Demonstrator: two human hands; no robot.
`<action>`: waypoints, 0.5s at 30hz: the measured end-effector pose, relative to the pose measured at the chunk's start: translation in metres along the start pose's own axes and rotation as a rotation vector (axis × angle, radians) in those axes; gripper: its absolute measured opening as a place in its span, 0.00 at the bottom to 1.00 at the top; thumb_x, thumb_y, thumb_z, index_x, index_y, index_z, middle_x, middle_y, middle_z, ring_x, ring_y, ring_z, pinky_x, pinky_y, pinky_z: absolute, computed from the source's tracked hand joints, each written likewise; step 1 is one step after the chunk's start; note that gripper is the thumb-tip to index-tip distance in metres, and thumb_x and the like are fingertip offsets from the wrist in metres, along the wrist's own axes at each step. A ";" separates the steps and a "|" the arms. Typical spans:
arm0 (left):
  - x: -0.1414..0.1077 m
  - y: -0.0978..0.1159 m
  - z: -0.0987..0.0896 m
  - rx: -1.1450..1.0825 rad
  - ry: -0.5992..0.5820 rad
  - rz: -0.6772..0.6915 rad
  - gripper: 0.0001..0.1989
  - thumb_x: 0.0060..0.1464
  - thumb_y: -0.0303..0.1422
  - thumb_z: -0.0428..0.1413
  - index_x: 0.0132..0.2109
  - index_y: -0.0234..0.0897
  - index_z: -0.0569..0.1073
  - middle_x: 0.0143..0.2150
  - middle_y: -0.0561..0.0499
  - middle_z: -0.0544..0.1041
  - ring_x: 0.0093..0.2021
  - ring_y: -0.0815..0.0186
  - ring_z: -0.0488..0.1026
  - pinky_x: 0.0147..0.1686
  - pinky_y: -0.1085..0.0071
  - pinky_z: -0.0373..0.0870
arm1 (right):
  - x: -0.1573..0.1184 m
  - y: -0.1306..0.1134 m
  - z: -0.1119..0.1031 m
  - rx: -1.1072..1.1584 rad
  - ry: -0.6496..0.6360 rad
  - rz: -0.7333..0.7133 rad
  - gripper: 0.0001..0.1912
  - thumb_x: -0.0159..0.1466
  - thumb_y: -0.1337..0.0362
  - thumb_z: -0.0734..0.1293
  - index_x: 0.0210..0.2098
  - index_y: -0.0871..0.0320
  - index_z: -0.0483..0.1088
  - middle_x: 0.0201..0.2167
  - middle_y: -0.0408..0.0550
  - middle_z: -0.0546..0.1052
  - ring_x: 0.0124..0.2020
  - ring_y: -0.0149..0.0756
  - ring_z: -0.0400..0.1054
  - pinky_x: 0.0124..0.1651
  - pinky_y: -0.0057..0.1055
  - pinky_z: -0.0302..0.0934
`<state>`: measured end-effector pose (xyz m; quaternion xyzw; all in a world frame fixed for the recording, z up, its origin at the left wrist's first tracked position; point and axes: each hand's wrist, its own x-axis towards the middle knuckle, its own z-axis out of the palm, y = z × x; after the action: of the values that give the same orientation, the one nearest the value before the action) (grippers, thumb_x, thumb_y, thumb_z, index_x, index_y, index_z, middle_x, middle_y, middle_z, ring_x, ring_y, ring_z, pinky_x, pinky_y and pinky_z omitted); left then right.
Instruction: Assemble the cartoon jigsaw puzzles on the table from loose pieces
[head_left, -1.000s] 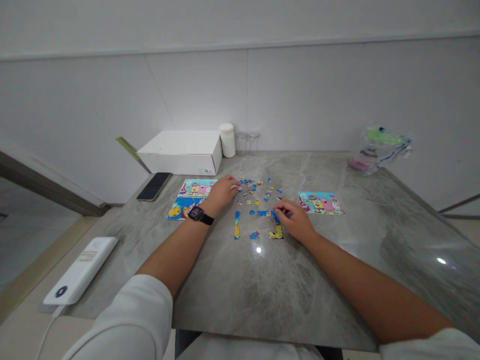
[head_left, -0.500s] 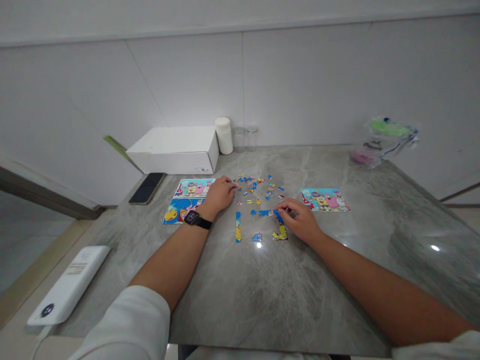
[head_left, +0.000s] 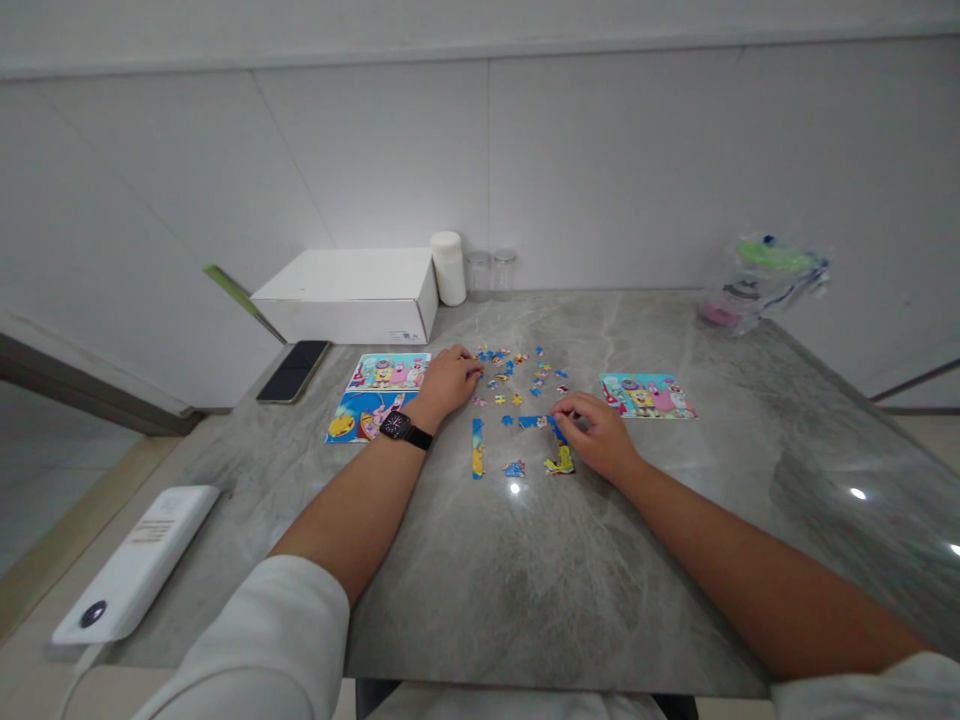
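My left hand (head_left: 452, 380) rests at the left edge of a scatter of loose jigsaw puzzle pieces (head_left: 512, 367), fingers loosely bent and reaching over the nearest ones. Its fingertips hide what lies beneath. My right hand (head_left: 596, 432) is closed in a pinch at the upper right corner of a joined puzzle border (head_left: 534, 422), touching a piece there that the fingers mostly cover. Below that corner, the border runs down to yellow pieces (head_left: 559, 462). A separate joined strip (head_left: 478, 450) stands to the left, and a small blue cluster (head_left: 514, 468) lies between them.
Printed picture cards lie at left (head_left: 375, 415) and right (head_left: 649, 397). Behind stand a white box (head_left: 345, 315), a white bottle (head_left: 448, 270) and two glasses (head_left: 491, 275). A phone (head_left: 295, 372), a white power bank (head_left: 139, 565) and a plastic bag (head_left: 761, 285) are near the table's sides.
My left hand has shifted slightly right, its fingertips further over the loose pieces. My right hand stays at the border's corner. The view has tilted slightly.
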<state>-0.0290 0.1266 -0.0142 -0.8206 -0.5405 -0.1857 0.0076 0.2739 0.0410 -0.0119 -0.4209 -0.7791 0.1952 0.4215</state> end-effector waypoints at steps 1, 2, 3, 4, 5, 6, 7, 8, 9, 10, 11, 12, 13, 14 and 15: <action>0.000 0.000 -0.001 -0.005 -0.005 0.007 0.15 0.65 0.34 0.55 0.52 0.44 0.84 0.52 0.43 0.77 0.51 0.55 0.74 0.55 0.56 0.73 | 0.000 0.000 0.000 -0.002 -0.003 -0.009 0.06 0.67 0.64 0.67 0.36 0.53 0.77 0.35 0.47 0.80 0.39 0.41 0.74 0.45 0.38 0.67; 0.000 0.001 -0.002 -0.010 -0.009 0.013 0.14 0.65 0.34 0.55 0.51 0.44 0.84 0.51 0.43 0.77 0.51 0.55 0.74 0.55 0.56 0.73 | 0.000 -0.001 0.000 -0.003 -0.005 -0.017 0.06 0.67 0.65 0.67 0.35 0.52 0.77 0.34 0.47 0.80 0.38 0.41 0.74 0.45 0.38 0.67; 0.000 0.001 -0.003 -0.015 -0.010 0.018 0.14 0.65 0.34 0.55 0.51 0.43 0.84 0.51 0.43 0.77 0.51 0.55 0.74 0.55 0.56 0.73 | 0.000 -0.001 0.000 -0.005 -0.007 -0.022 0.06 0.67 0.65 0.67 0.35 0.52 0.77 0.34 0.47 0.80 0.38 0.41 0.74 0.45 0.38 0.67; 0.000 0.002 -0.003 -0.021 -0.011 0.023 0.13 0.65 0.34 0.55 0.50 0.43 0.84 0.51 0.43 0.77 0.51 0.55 0.74 0.55 0.56 0.73 | 0.000 -0.001 0.000 -0.007 -0.007 -0.025 0.06 0.67 0.65 0.67 0.35 0.52 0.77 0.34 0.47 0.80 0.38 0.41 0.74 0.45 0.38 0.67; 0.000 0.002 -0.004 -0.027 -0.011 0.025 0.13 0.64 0.34 0.55 0.49 0.42 0.83 0.51 0.43 0.77 0.50 0.55 0.74 0.55 0.56 0.73 | 0.000 -0.002 0.000 -0.009 -0.006 -0.027 0.06 0.67 0.65 0.66 0.35 0.52 0.77 0.34 0.46 0.80 0.38 0.41 0.74 0.45 0.38 0.67; 0.000 0.003 -0.005 -0.033 -0.010 0.028 0.12 0.63 0.33 0.56 0.48 0.41 0.83 0.50 0.43 0.77 0.50 0.55 0.74 0.55 0.56 0.73 | 0.000 -0.002 -0.001 -0.011 -0.004 -0.029 0.07 0.67 0.65 0.66 0.35 0.52 0.77 0.34 0.46 0.80 0.38 0.41 0.74 0.45 0.38 0.67; 0.000 0.003 -0.005 -0.038 -0.010 0.030 0.11 0.62 0.32 0.56 0.47 0.40 0.82 0.50 0.43 0.77 0.50 0.55 0.74 0.55 0.56 0.73 | 0.000 -0.002 -0.001 -0.012 -0.003 -0.031 0.07 0.67 0.65 0.66 0.35 0.52 0.77 0.34 0.46 0.80 0.38 0.40 0.74 0.45 0.38 0.67; 0.000 0.004 -0.005 -0.041 -0.010 0.031 0.11 0.61 0.31 0.56 0.47 0.39 0.82 0.50 0.43 0.77 0.50 0.55 0.74 0.55 0.56 0.73 | 0.000 -0.002 -0.001 -0.013 -0.004 -0.032 0.07 0.67 0.65 0.66 0.35 0.52 0.77 0.34 0.46 0.80 0.38 0.40 0.74 0.45 0.38 0.67; 0.000 0.004 -0.005 -0.043 -0.009 0.033 0.11 0.61 0.31 0.56 0.47 0.39 0.81 0.50 0.43 0.77 0.50 0.54 0.74 0.55 0.56 0.73 | 0.000 -0.002 -0.001 -0.015 -0.006 -0.032 0.07 0.68 0.65 0.66 0.35 0.52 0.77 0.34 0.46 0.80 0.38 0.40 0.74 0.45 0.38 0.67; 0.000 0.004 -0.005 -0.044 -0.008 0.032 0.11 0.61 0.31 0.56 0.48 0.39 0.81 0.50 0.43 0.77 0.50 0.54 0.74 0.55 0.56 0.73 | 0.000 -0.002 -0.001 -0.016 -0.008 -0.032 0.07 0.68 0.65 0.66 0.35 0.52 0.77 0.34 0.46 0.80 0.38 0.40 0.74 0.45 0.37 0.67; 0.000 0.003 -0.005 -0.044 -0.006 0.029 0.11 0.62 0.32 0.56 0.48 0.39 0.81 0.50 0.43 0.77 0.50 0.54 0.74 0.55 0.56 0.73 | 0.000 -0.001 -0.001 -0.018 -0.010 -0.032 0.07 0.68 0.65 0.66 0.35 0.52 0.77 0.34 0.46 0.80 0.38 0.40 0.74 0.46 0.37 0.67; 0.000 0.003 -0.005 -0.045 -0.007 0.027 0.11 0.62 0.32 0.56 0.49 0.39 0.81 0.50 0.43 0.77 0.50 0.54 0.74 0.55 0.56 0.73 | 0.000 -0.001 -0.001 -0.019 -0.011 -0.033 0.07 0.68 0.65 0.66 0.36 0.52 0.77 0.34 0.46 0.80 0.38 0.40 0.74 0.46 0.37 0.67; 0.000 0.003 -0.005 -0.046 -0.008 0.026 0.11 0.63 0.33 0.56 0.49 0.39 0.81 0.50 0.43 0.77 0.50 0.55 0.74 0.55 0.56 0.73 | 0.000 0.000 -0.001 -0.021 -0.011 -0.032 0.06 0.68 0.65 0.66 0.36 0.52 0.77 0.34 0.46 0.80 0.38 0.40 0.74 0.46 0.37 0.67; -0.001 0.002 -0.005 -0.047 -0.013 0.027 0.11 0.63 0.33 0.56 0.48 0.39 0.81 0.50 0.43 0.77 0.50 0.55 0.75 0.55 0.56 0.73 | -0.001 0.000 -0.001 -0.022 -0.011 -0.030 0.06 0.67 0.65 0.66 0.36 0.52 0.77 0.34 0.46 0.80 0.39 0.40 0.74 0.46 0.37 0.66; -0.001 0.002 -0.006 -0.048 -0.016 0.029 0.11 0.63 0.33 0.56 0.48 0.39 0.81 0.50 0.43 0.77 0.50 0.55 0.75 0.55 0.56 0.73 | -0.001 0.000 -0.001 -0.023 -0.012 -0.029 0.06 0.67 0.65 0.66 0.36 0.52 0.77 0.34 0.46 0.80 0.39 0.40 0.74 0.46 0.37 0.66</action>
<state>-0.0296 0.1236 -0.0091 -0.8297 -0.5239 -0.1920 -0.0134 0.2753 0.0406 -0.0118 -0.4130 -0.7900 0.1827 0.4147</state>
